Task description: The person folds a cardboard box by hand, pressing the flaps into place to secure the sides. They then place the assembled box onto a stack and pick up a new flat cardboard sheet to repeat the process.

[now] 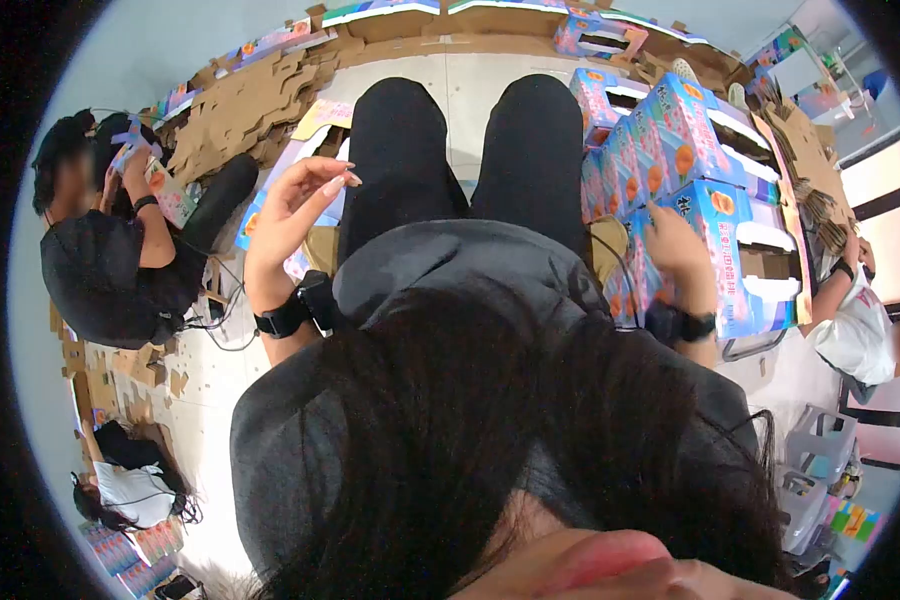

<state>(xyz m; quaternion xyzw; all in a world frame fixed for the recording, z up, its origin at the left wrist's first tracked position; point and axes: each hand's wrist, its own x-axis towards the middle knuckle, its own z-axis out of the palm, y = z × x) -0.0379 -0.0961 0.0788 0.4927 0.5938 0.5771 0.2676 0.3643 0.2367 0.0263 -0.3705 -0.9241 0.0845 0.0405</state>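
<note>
My left hand (295, 210) is raised beside my left knee, palm side inward. Its fingers are loosely bent and apart, with nothing between them. Behind it is a printed carton (318, 130) with white and purple parts, partly hidden by the hand and leg. My right hand (678, 245) is at the side of a pink and blue peach-printed carton (735, 255), overlapping its printed face. The back of that hand faces me and its fingers are blurred and mostly hidden, so I cannot tell their grip. Each wrist wears a black band.
More peach cartons (685, 140) with cut-out handle openings stand stacked to my right. Flattened cardboard (245, 110) lies at the upper left. A person in black (110, 265) handles a carton at left. Another person's arm (835, 285) reaches toward cardboard at right. Clear plastic bins (805, 490) stand lower right.
</note>
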